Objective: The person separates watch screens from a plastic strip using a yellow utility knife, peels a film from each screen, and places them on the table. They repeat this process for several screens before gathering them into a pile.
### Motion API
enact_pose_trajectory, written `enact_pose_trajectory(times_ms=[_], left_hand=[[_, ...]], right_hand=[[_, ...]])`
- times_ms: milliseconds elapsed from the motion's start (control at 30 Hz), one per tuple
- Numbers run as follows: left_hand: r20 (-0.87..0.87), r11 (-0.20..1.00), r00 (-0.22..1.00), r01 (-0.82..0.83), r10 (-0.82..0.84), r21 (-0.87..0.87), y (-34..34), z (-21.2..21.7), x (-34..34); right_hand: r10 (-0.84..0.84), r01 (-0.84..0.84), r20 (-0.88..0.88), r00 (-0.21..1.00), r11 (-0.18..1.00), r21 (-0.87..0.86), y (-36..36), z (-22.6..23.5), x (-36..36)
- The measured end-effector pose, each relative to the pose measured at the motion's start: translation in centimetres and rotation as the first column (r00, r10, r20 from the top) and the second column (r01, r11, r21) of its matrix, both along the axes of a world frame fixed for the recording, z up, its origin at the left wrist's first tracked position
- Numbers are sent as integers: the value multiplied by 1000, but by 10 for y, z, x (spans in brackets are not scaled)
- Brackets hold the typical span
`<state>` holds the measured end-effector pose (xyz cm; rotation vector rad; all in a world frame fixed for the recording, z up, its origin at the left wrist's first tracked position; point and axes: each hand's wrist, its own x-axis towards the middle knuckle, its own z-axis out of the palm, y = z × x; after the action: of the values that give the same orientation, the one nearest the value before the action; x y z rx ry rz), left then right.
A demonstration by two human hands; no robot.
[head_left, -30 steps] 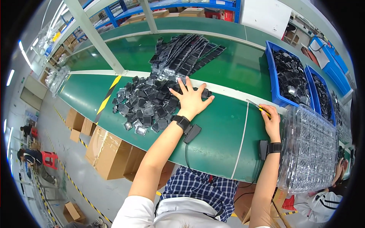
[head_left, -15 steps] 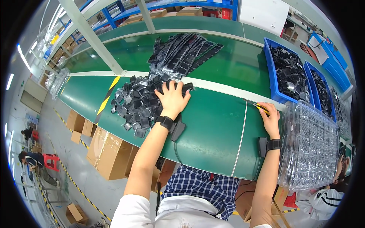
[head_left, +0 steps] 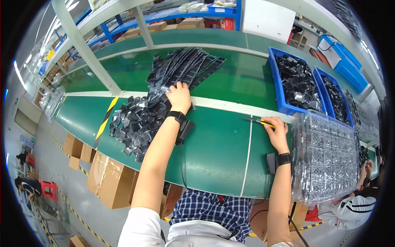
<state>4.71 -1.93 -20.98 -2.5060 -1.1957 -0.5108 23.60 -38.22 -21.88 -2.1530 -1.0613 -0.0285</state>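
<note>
My left hand (head_left: 180, 99) reaches to the near end of a fanned stack of black strips (head_left: 187, 68). Its fingers are bent and held close together, and what lies under their tips is hidden. Crumpled clear film (head_left: 157, 89) lies just beside them. Below and left of this hand spreads a heap of small dark square pieces (head_left: 133, 121), some shiny. My right hand (head_left: 277, 131) is closed around a slim yellow-and-black handled tool (head_left: 266, 123), whose thin dark tip points left over the green worktop (head_left: 218, 144).
Two blue bins (head_left: 273, 78) (head_left: 326, 99) filled with dark pieces stand at the right. In front of them is a stack of clear plastic trays (head_left: 325, 158). A white frame post (head_left: 88, 53) rises at the left. Another person's sleeve (head_left: 349, 212) shows at far right.
My left hand has left the heap of pieces and moved forward to the strips, its spread fingers drawing together. My right hand still grips the tool. The view has shifted slightly.
</note>
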Motion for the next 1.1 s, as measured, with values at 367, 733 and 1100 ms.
enact_pose_trajectory(times_ms=[367, 733, 1100], left_hand=[[-115, 988, 987, 126, -115, 90, 1, 14, 18], [57, 844, 844, 536, -534, -26, -113, 19, 26], [94, 595, 611, 789, -786, -152, -159, 20, -8]], right_hand=[[-8, 8, -36, 999, 1000, -11, 0, 4, -1], [-161, 162, 79, 984, 987, -10, 1, 1, -1], [42, -37, 133, 990, 999, -36, 8, 17, -26]])
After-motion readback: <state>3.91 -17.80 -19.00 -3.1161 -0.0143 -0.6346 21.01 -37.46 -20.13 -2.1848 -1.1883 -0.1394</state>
